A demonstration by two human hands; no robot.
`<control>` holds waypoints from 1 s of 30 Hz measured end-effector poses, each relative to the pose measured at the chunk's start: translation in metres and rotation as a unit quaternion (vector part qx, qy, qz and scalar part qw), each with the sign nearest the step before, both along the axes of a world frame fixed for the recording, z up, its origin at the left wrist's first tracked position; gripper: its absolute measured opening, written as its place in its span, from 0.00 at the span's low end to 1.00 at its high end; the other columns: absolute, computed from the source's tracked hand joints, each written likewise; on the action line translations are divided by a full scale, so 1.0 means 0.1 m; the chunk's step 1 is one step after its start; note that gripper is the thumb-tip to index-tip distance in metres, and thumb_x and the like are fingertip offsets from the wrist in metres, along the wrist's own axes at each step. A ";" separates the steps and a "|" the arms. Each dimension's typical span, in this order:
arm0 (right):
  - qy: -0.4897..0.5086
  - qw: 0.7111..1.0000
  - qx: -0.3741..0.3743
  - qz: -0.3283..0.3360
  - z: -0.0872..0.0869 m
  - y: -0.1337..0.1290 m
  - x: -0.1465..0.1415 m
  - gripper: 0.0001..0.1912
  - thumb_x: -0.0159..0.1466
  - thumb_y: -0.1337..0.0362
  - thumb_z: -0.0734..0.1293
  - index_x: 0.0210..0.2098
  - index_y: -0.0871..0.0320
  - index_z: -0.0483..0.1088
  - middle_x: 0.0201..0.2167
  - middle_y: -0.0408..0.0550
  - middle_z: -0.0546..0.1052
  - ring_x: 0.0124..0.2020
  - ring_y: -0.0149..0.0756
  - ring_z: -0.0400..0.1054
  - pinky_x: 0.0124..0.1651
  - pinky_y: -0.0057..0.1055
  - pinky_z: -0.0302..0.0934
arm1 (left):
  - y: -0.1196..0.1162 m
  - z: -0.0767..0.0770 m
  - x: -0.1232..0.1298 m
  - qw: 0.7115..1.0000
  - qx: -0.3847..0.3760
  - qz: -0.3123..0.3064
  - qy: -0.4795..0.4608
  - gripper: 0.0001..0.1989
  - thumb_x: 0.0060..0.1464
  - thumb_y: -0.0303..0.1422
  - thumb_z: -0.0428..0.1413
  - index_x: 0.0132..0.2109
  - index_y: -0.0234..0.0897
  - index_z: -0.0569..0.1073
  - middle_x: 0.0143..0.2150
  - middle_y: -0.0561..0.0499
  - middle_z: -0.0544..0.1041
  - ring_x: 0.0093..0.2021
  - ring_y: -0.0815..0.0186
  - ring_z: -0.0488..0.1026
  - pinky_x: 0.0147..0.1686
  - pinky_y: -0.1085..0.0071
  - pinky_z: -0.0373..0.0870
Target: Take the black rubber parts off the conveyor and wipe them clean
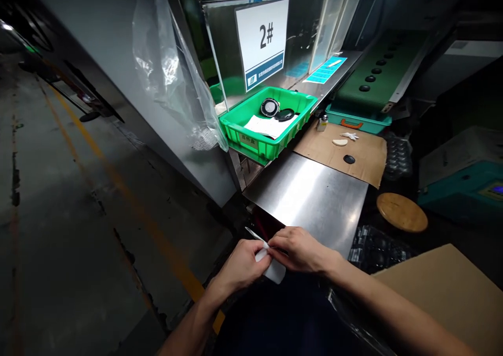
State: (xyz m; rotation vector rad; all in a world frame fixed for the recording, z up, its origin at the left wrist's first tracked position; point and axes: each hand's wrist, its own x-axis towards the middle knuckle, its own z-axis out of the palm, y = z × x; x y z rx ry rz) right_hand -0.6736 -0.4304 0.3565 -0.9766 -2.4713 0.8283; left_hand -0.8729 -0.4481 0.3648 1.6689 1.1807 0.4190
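My left hand (244, 263) and my right hand (299, 247) meet low in the middle of the view, in front of my dark clothing. Between their pinched fingertips is a thin, soft-looking white piece (276, 274). One pointed end sticks up past my left fingers, and a rounded part hangs below. Whether it is paper or cloth I cannot tell. Just beyond my hands lies the near edge of a bare metal plate (310, 186).
A green crate (251, 145) holds round black parts and white paper. On the cardboard (363, 162) lie a black disc (348, 159), a white pad (340, 142) and a crumpled white item (349, 135). Black parts line a green conveyor (356, 99). A wooden stool (402, 212) stands right.
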 end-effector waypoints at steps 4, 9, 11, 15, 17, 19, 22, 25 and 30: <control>0.013 0.999 -0.037 0.018 0.01 0.04 0.04 0.12 0.66 0.65 0.59 0.40 0.56 0.74 0.34 0.48 0.78 0.35 0.35 0.71 0.40 0.30 0.60 | -0.03 0.03 0.03 1.000 0.002 0.008 0.002 0.12 0.55 0.34 0.51 0.24 0.35 0.68 0.22 0.56 0.65 0.24 0.72 0.58 0.24 0.73 0.51; 0.031 0.996 -0.073 0.039 -0.18 0.14 -0.24 0.08 0.61 0.67 0.62 0.33 0.56 0.74 0.28 0.45 0.76 0.30 0.34 0.69 0.38 0.30 0.58 | -0.29 -0.10 -0.11 0.989 -0.035 0.140 0.005 0.13 0.55 0.35 0.51 0.24 0.35 0.67 0.21 0.57 0.63 0.23 0.73 0.57 0.24 0.73 0.50; 0.076 0.983 -0.162 0.036 -0.32 0.15 -0.45 0.06 0.60 0.66 0.63 0.31 0.57 0.73 0.27 0.44 0.74 0.29 0.33 0.67 0.34 0.29 0.57 | -0.50 -0.18 -0.23 0.969 -0.074 0.236 -0.003 0.14 0.54 0.38 0.52 0.26 0.34 0.71 0.22 0.56 0.65 0.24 0.72 0.59 0.24 0.74 0.51; 0.152 0.882 -0.446 -0.013 -0.65 0.01 -1.04 0.07 0.61 0.62 0.64 0.29 0.58 0.70 0.24 0.43 0.71 0.24 0.30 0.61 0.28 0.27 0.54 | -1.15 -0.31 -0.49 0.890 -0.116 0.438 -0.044 0.16 0.53 0.42 0.55 0.32 0.32 0.75 0.27 0.53 0.71 0.27 0.69 0.64 0.26 0.75 0.55; 0.164 0.834 -0.526 -0.008 -0.75 -0.16 -1.37 0.08 0.61 0.62 0.65 0.29 0.59 0.69 0.23 0.43 0.70 0.25 0.30 0.61 0.29 0.27 0.54 | -1.55 -0.38 -0.59 0.841 -0.107 0.525 -0.073 0.16 0.54 0.42 0.54 0.33 0.31 0.75 0.27 0.52 0.71 0.27 0.69 0.64 0.26 0.74 0.55; 0.143 0.819 -0.554 0.037 -0.76 -0.39 -1.69 0.09 0.60 0.60 0.66 0.28 0.59 0.68 0.22 0.42 0.69 0.25 0.30 0.60 0.30 0.27 0.54 | -1.94 -0.45 -0.65 0.793 -0.094 0.596 -0.086 0.16 0.55 0.42 0.54 0.32 0.31 0.74 0.26 0.53 0.69 0.26 0.70 0.62 0.25 0.74 0.53; 0.063 0.826 -0.540 0.152 -0.63 -0.87 -2.14 0.12 0.60 0.56 0.67 0.30 0.59 0.69 0.24 0.43 0.70 0.26 0.31 0.61 0.31 0.28 0.55 | -2.52 -0.55 -0.73 0.741 -0.064 0.665 -0.066 0.14 0.54 0.39 0.53 0.30 0.32 0.73 0.24 0.54 0.67 0.25 0.70 0.61 0.24 0.74 0.52; -0.035 0.846 -0.450 0.284 -0.47 -1.58 -2.57 0.14 0.60 0.54 0.68 0.38 0.57 0.72 0.30 0.46 0.75 0.32 0.36 0.66 0.35 0.30 0.60 | -3.21 -0.65 -0.86 0.699 -0.030 0.713 -0.049 0.10 0.53 0.34 0.52 0.29 0.33 0.73 0.24 0.53 0.68 0.26 0.69 0.62 0.24 0.72 0.51; -0.179 0.810 -0.314 0.462 -0.65 -3.28 -3.41 0.21 0.58 0.43 0.66 0.32 0.55 0.76 0.27 0.46 0.76 0.31 0.39 0.69 0.32 0.31 0.60 | -4.90 -0.77 -1.20 0.592 -0.032 0.802 -0.078 0.05 0.44 0.31 0.56 0.28 0.35 0.75 0.23 0.52 0.70 0.25 0.68 0.62 0.24 0.71 0.53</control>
